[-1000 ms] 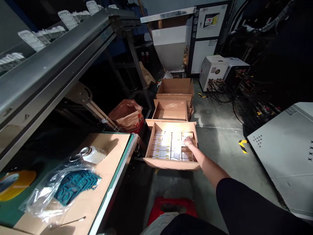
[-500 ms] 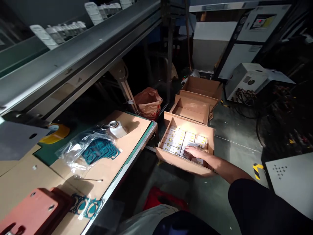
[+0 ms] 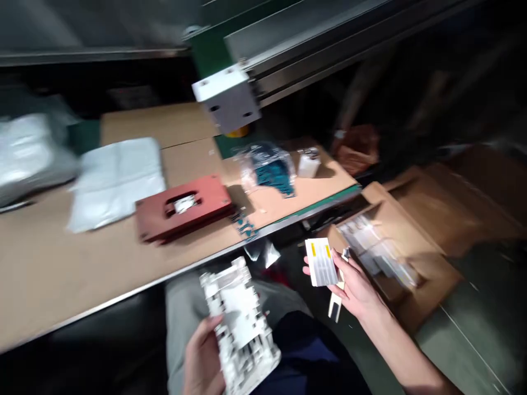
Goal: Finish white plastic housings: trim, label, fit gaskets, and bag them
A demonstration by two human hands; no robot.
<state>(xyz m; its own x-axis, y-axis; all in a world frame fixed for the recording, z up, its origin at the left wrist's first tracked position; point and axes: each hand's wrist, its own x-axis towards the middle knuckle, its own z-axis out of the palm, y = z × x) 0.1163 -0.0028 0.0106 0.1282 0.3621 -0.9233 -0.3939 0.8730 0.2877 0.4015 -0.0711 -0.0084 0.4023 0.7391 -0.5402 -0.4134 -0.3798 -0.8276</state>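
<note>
My left hand (image 3: 201, 359) grips a white moulded plastic part (image 3: 239, 321) with many small compartments, held over my lap. My right hand (image 3: 356, 285) is closed on a small white box with yellow marks (image 3: 321, 262), with a thin pale plastic piece (image 3: 335, 304) hanging below the fingers. The hand is just left of an open cardboard box (image 3: 436, 274) on the floor that holds several similar white boxes (image 3: 376, 249). The picture is smeared by motion.
A table with a cardboard top (image 3: 82, 258) carries a red block with a cut-out (image 3: 183, 208), a clear bag of teal gaskets (image 3: 272, 173), white bags (image 3: 117, 181) and a small white container (image 3: 308, 163). A conveyor frame (image 3: 313, 44) runs above. More open cartons (image 3: 486, 197) stand at right.
My right hand has come out of the floor carton with a small white box and moved toward my lap. The view swung left and down; my left hand with the white part now shows.
</note>
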